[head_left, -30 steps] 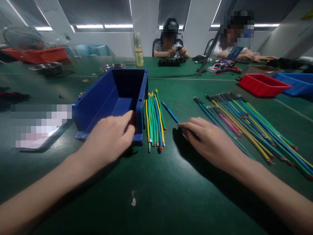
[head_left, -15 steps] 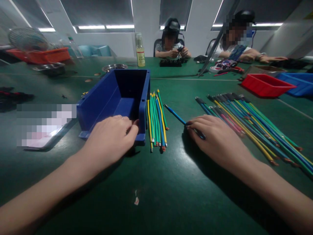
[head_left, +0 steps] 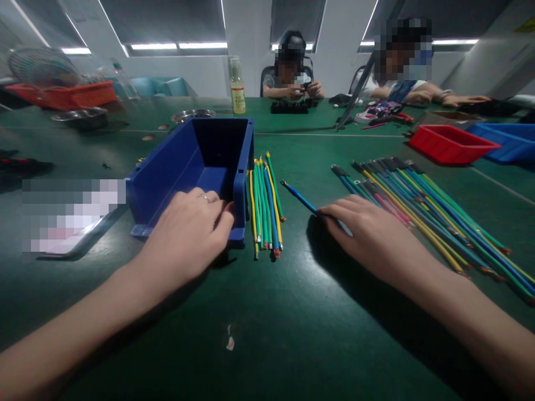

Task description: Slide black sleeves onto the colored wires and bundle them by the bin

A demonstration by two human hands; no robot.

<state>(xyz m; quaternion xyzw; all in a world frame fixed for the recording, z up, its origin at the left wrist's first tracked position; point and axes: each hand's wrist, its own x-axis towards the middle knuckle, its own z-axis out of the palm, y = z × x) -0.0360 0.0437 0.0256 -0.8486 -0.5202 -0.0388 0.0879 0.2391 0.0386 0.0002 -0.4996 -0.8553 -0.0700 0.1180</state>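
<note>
My left hand (head_left: 190,225) reaches over the low front edge of the dark blue bin (head_left: 156,161). Its fingers are curled with the thumb close to them; the fingertips and anything in them are hidden. My right hand (head_left: 363,228) pinches a blue cable (head_left: 300,196) just above the table, its dark tip pointing away to the left. The palm covers the cable's near end. Between the bin and that cable lies a bundle of green, yellow and blue cables (head_left: 266,206). A wider spread of mixed cables (head_left: 434,211) lies beyond my right hand.
A phone (head_left: 79,223) lies left of the bin. Red (head_left: 451,146) and blue trays (head_left: 505,142) stand at the right. Farther back are a bottle (head_left: 237,89), metal dishes (head_left: 193,115) and two people (head_left: 290,78) at work. A small scrap (head_left: 229,341) lies in front.
The whole view has shifted slightly, so things sit a little farther left. Both hands keep nearly the same places, the right one still pinching the blue cable.
</note>
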